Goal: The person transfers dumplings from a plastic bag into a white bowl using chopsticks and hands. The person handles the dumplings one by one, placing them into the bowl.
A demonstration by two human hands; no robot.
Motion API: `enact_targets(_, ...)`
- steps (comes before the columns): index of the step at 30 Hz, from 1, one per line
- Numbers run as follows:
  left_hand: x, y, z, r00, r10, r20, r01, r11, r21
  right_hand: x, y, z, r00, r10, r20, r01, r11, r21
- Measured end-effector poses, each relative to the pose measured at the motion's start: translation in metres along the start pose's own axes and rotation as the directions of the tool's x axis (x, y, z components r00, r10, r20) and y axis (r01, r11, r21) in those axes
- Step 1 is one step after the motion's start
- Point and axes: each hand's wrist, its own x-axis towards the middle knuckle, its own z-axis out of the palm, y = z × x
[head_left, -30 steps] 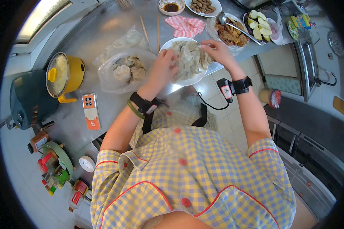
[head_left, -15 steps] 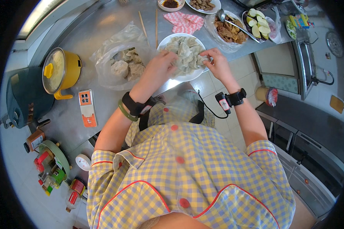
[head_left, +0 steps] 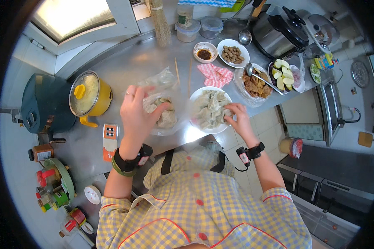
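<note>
My left hand (head_left: 136,112) is over a clear plastic bag (head_left: 160,79), its thumb and fingers spread apart. Inside the bag lie several pale dumplings (head_left: 166,119), some clumped together and partly covered by that hand. To their right a white plate (head_left: 221,129) holds a heap of greenish-white dumplings (head_left: 212,108). At the plate's right rim is my right hand (head_left: 240,121), with bent fingers and thumb touching the edge of the heap. What lies between those fingertips is hard to make out. Both wrists wear black straps with small devices.
A yellow pot (head_left: 100,99) and a phone (head_left: 110,141) are at the left. Chopsticks (head_left: 177,71), a checked cloth (head_left: 215,75), a sauce bowl (head_left: 205,52) and a plate of nuts (head_left: 233,54) lie beyond. A ladle (head_left: 264,79) rests across bagged brown food (head_left: 255,88); the counter edge runs close by.
My left hand has moved from the plate's dumplings leftward to the bag, its fingers spreading. My right hand stays at the plate's right side. The view has shifted, showing more of the far counter.
</note>
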Motion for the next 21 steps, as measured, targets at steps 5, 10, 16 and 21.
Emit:
enact_targets(5,-0.004,-0.043,0.013,0.993,0.108,0.037,-0.114,0.962,0.247,0.027,-0.046,-0.017,0.997,-0.044,-0.066,0.049,0.997,0.066)
enact_targets(10,-0.001,-0.075,0.029,0.970,-0.177,0.169,0.197,0.974,-0.108,0.054,-0.159,0.000,0.892,-0.384,0.240,0.260,0.869,0.422)
enact_targets(16,0.020,-0.063,0.019,0.984,-0.149,0.096,0.169,0.955,-0.246,0.087,-0.144,0.092,0.937,-0.176,0.301,0.119,0.973,0.200)
enact_targets(21,0.027,-0.070,0.011,0.988,-0.150,0.033,0.153,0.946,-0.285,0.092,-0.173,0.065,0.916,-0.056,0.397,-0.060,0.960,0.273)
